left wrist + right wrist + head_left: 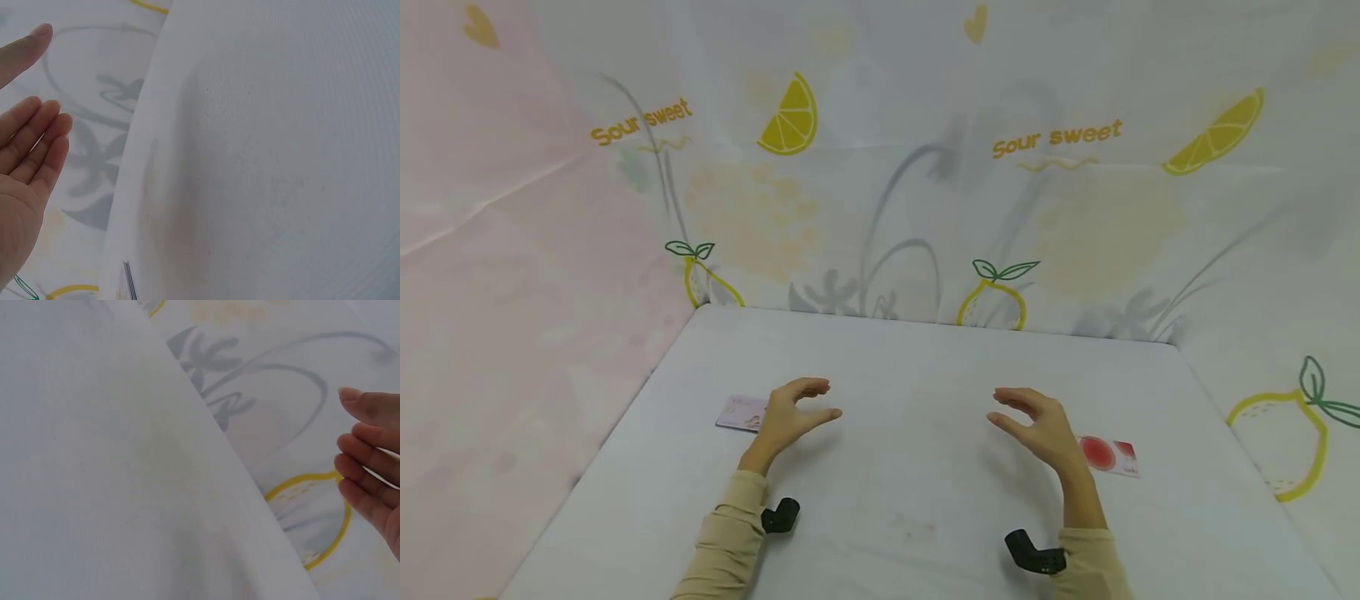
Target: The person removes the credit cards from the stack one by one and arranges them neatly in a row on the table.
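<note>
In the head view my left hand (792, 418) is held over the left half of the white table, fingers gently curved and thumb apart, with nothing in its grasp. Partly hidden behind it lies a flat, pale lilac rectangular thing (741, 412) with a dark edge; a bit of its edge (127, 280) shows low in the left wrist view. My right hand (1036, 423) mirrors the left, its palm turned inward and the space between thumb and fingers vacant. Just right of its wrist lies a flat white-and-red card-like rectangle (1108, 455) with a big red circle, partly covered by the hand.
The white table (910, 358) reaches back to a hanging cloth (880, 125) printed with lemons and lettering. More of this cloth borders the left and right sides. A black wrist camera (781, 516) sits on the left sleeve, another camera (1033, 554) on the right.
</note>
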Demonstrator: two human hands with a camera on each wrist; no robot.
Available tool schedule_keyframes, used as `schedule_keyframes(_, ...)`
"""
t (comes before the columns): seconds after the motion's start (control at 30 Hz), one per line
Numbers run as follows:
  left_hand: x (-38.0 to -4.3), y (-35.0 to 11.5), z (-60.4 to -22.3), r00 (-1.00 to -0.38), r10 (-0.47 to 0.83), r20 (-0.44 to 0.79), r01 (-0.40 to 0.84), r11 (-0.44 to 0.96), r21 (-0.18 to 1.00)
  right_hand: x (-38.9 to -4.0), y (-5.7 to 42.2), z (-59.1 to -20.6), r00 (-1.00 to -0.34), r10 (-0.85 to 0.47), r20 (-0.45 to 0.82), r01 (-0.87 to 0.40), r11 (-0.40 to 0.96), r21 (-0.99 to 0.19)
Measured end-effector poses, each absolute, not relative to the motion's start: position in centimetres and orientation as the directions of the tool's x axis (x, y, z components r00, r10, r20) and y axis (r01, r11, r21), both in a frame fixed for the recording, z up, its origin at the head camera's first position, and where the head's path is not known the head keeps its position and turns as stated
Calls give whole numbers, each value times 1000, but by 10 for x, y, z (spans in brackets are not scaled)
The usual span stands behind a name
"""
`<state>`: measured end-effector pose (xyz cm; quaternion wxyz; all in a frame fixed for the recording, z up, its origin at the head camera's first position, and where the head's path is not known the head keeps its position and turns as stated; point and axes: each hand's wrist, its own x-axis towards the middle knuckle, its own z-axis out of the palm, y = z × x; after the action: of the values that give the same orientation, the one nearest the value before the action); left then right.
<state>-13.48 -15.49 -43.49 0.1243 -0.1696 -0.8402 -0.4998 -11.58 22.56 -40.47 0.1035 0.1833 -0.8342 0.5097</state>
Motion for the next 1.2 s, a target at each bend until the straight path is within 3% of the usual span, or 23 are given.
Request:
schedule_keyframes(0.4, -131, -164, -430, -922, 132, 364, 386, 405, 829, -117, 181, -387, -907, -243, 344, -416, 392, -820)
schedule_keyframes(0.67, -128, -173, -430, -930, 117, 349, 363, 453, 814, -110, 152, -369, -906, -285, 313, -399, 326, -857)
schedule_keyframes(1.07, -126, -189, -427, -941, 86, 326, 325, 496, 805, -131, 121, -405, -881, -320, 349, -433, 248, -866)
schedule_keyframes(1.2, -124, -195, -424, -948, 64, 312, 301, 506, 809, -126, 106, -392, -872, -334, 357, -439, 213, -873)
